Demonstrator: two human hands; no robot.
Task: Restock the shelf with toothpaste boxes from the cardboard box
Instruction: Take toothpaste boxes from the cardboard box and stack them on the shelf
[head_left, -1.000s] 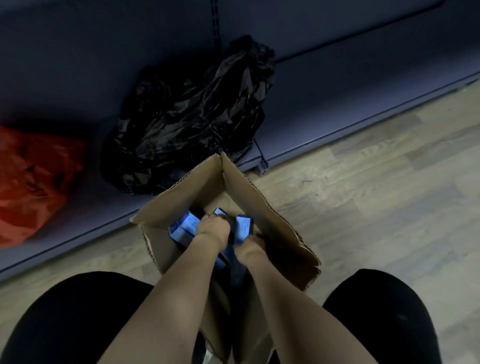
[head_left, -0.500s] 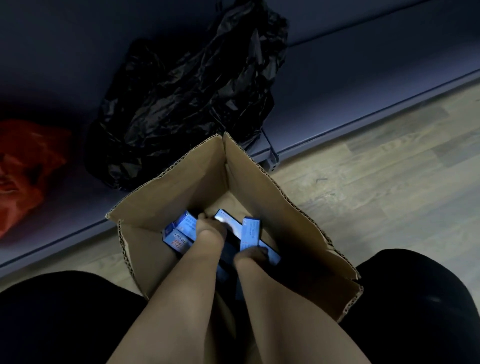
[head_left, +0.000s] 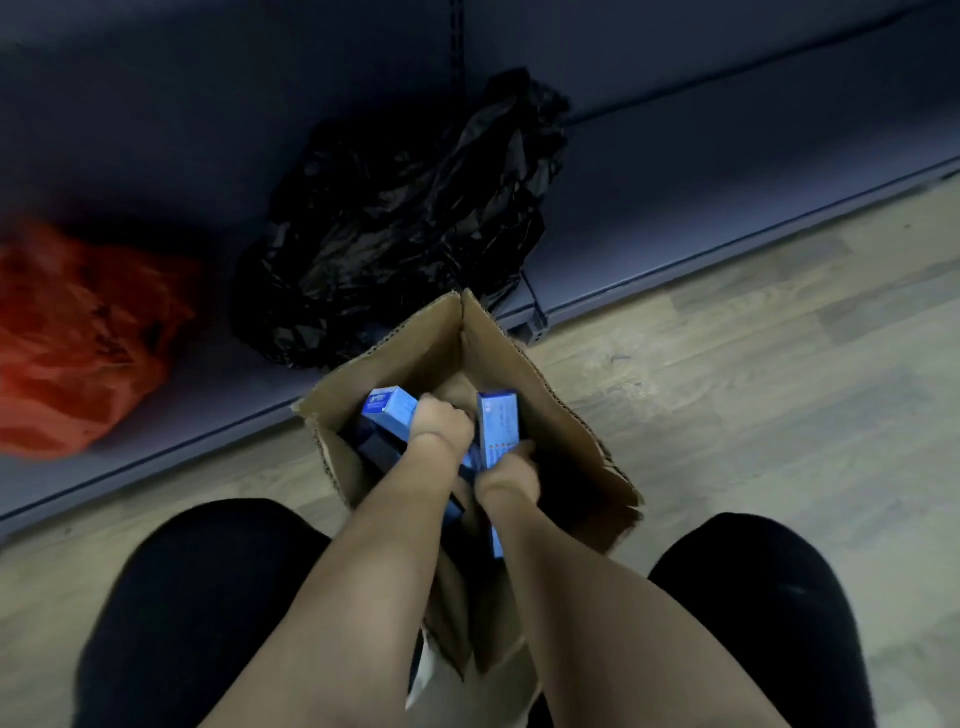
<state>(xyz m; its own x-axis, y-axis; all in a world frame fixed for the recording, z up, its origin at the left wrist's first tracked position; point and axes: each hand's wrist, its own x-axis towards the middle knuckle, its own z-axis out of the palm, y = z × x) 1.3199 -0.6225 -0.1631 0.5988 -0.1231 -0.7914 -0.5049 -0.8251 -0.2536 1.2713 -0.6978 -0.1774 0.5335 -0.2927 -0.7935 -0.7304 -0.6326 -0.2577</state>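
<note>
An open cardboard box (head_left: 550, 410) stands on the floor between my knees, its flaps up. Both my hands are inside it. My left hand (head_left: 441, 423) is closed around blue toothpaste boxes (head_left: 387, 408) whose ends stick up toward the left. My right hand (head_left: 506, 473) grips another blue toothpaste box (head_left: 497, 426) that stands nearly upright. More dark blue boxes lie deeper in the carton, partly hidden by my arms. The grey bottom shelf (head_left: 727, 208) runs along the floor behind the carton.
A crumpled black plastic bag (head_left: 405, 223) sits on the shelf right behind the carton. A red plastic bag (head_left: 78, 338) lies on the shelf at the left. Wooden floor (head_left: 779, 374) stretches to the right. My knees in black flank the carton.
Both hands have risen within the carton, lifting toothpaste boxes; the right-hand box now stands more upright. The view has shifted slightly.
</note>
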